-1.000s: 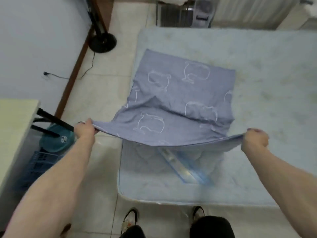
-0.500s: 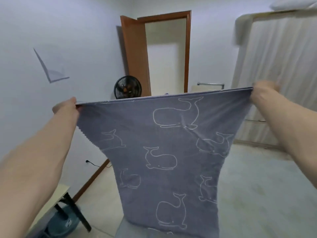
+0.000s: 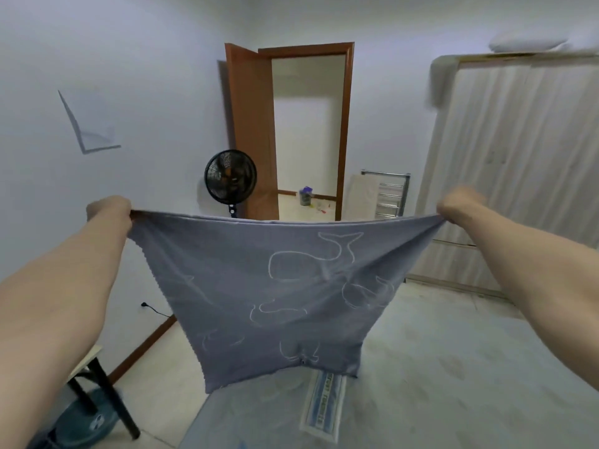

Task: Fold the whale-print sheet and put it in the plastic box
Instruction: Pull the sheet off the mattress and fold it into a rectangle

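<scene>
Surface: a pale blue quilted mattress (image 3: 453,367) fills the lower right, with a flat clear plastic package with blue print (image 3: 322,406) lying on it near the front edge.
Floor: pale tiles (image 3: 168,367) run along the mattress's left side, up to a brown skirting board.
Room: a white wall stands on the left, with a brown wooden door (image 3: 251,131) open at the back and a black standing fan (image 3: 230,178) just beside it.
Right side: a tall pale wardrobe (image 3: 518,163) stands against the wall, with a metal towel rack (image 3: 390,196) between it and the doorway.
Lower left: a black-legged tabletop corner (image 3: 89,358) stands above a teal round lid (image 3: 87,419).
Sheet: the grey-blue whale-print sheet (image 3: 259,286) hangs spread in the air in front of the person, its lower edge just above the mattress.
Left hand (image 3: 108,210): curled tight on the sheet's upper left corner.
Right hand (image 3: 460,205): curled tight on the upper right corner; the top edge runs stretched between both hands.
</scene>
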Demonstrator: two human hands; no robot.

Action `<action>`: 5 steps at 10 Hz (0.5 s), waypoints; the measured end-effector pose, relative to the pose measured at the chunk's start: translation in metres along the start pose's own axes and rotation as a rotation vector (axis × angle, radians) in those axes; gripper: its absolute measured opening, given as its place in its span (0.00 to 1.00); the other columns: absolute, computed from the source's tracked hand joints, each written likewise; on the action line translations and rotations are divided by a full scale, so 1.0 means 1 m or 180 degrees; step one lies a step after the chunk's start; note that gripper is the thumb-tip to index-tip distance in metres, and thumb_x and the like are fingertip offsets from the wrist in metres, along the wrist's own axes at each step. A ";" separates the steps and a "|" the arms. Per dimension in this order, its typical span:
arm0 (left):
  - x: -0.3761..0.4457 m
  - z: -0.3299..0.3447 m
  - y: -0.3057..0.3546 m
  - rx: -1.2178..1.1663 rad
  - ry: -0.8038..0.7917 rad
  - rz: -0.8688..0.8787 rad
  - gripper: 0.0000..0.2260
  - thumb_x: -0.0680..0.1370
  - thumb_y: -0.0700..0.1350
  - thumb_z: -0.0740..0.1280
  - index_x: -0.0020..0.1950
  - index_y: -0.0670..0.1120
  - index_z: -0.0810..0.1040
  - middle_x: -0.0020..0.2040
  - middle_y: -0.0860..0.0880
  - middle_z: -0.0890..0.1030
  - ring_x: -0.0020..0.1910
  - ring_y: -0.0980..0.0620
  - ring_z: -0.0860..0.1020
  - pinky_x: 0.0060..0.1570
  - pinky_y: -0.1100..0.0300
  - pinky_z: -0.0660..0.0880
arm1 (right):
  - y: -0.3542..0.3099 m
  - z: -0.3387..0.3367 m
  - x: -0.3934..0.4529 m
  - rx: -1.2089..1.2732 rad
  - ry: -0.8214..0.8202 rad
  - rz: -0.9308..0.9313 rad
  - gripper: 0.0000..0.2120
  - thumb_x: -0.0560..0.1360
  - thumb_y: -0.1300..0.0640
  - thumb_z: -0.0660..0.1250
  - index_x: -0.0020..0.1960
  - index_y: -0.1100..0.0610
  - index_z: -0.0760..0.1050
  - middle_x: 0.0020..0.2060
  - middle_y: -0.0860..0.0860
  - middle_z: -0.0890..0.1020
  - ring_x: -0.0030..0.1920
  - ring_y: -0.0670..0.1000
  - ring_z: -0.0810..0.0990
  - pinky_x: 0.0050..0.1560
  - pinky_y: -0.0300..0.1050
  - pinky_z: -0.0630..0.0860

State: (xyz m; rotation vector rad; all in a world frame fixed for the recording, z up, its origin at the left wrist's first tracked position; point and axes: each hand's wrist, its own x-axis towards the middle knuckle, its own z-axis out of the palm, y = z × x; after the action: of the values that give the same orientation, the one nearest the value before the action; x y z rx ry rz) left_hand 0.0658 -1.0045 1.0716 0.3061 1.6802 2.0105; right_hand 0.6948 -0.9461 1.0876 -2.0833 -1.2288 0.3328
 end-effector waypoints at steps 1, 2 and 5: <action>-0.019 -0.014 -0.002 0.0316 0.0180 0.0063 0.22 0.83 0.43 0.61 0.77 0.42 0.67 0.75 0.44 0.72 0.71 0.43 0.74 0.62 0.54 0.74 | -0.003 0.007 -0.001 0.0295 -0.0270 -0.0098 0.07 0.75 0.63 0.65 0.43 0.64 0.81 0.45 0.61 0.83 0.50 0.61 0.82 0.51 0.47 0.77; -0.024 -0.023 -0.008 0.0808 0.0204 0.0116 0.21 0.82 0.42 0.61 0.75 0.40 0.70 0.73 0.40 0.75 0.70 0.40 0.76 0.64 0.50 0.75 | -0.010 0.015 0.004 -0.0265 -0.0524 -0.0234 0.09 0.75 0.65 0.64 0.43 0.63 0.83 0.44 0.60 0.85 0.49 0.58 0.83 0.56 0.48 0.79; -0.053 -0.053 -0.003 0.1607 0.0207 0.0177 0.17 0.82 0.38 0.61 0.70 0.35 0.74 0.70 0.36 0.77 0.67 0.38 0.77 0.63 0.49 0.76 | -0.015 0.033 0.002 -0.1043 -0.0539 -0.0818 0.04 0.65 0.62 0.68 0.40 0.58 0.77 0.46 0.57 0.84 0.49 0.58 0.83 0.46 0.47 0.77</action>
State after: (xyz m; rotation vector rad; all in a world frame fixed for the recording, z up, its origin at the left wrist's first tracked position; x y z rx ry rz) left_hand 0.0864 -1.0761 1.0650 0.4656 2.2295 1.6185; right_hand 0.6686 -0.9260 1.0738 -2.1640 -1.7305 0.2024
